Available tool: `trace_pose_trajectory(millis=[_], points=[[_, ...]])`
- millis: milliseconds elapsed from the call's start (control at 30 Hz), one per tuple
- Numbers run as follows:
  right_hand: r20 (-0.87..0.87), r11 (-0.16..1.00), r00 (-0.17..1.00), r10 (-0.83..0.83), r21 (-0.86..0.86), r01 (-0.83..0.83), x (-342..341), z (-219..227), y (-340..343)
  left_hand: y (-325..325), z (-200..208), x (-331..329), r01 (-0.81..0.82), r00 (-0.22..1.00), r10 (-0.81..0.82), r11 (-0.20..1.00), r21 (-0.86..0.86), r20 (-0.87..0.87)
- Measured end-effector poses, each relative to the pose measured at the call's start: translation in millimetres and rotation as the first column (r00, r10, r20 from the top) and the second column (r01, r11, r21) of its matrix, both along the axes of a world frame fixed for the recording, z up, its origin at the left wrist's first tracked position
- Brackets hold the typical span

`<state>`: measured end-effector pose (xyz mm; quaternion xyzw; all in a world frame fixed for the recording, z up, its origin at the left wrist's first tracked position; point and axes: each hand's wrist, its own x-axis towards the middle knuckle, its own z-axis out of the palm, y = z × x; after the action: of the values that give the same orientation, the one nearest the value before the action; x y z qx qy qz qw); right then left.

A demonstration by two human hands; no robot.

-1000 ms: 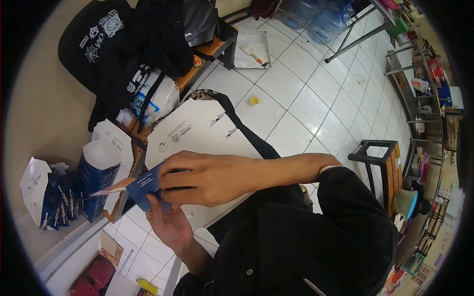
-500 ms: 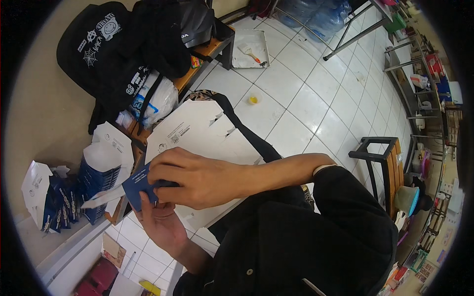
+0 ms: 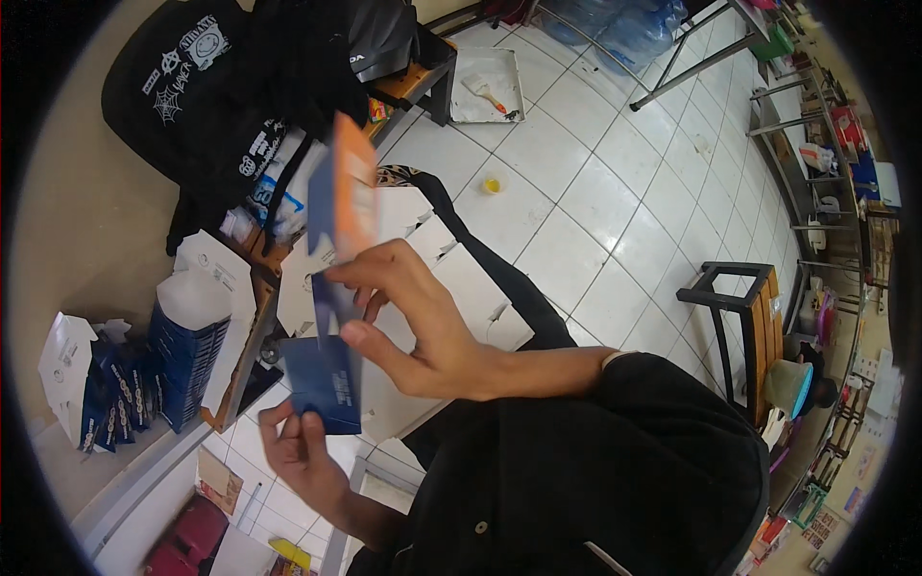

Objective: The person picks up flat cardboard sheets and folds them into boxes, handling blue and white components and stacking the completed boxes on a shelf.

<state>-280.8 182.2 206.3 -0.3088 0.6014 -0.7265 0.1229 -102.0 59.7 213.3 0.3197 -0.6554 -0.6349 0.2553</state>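
On my remote feed, the fingers of the left hand (image 3: 305, 468) pinch a thin navy-and-orange cardboard carton (image 3: 327, 384), left of frame centre, by its lower edge; the right hand's (image 3: 418, 326) pinch its middle. Uneven pulling could crease it.

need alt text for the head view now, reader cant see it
A person's left hand and right hand hold folded blue-and-orange card, its upper part blurred, the left pinching the lower edge. A white sheet lies below; stacked blue cartons sit at left, and a tray with a paintbrush rests on tiled floor.
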Motion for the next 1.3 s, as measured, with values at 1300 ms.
trace_pose_trajectory(millis=[1300], points=[[-0.403,0.862,0.798,0.449,0.431,-0.268,-8,6,1,-10,-4,-5,0.116,0.987,-0.114,0.993,-0.006,0.109]])
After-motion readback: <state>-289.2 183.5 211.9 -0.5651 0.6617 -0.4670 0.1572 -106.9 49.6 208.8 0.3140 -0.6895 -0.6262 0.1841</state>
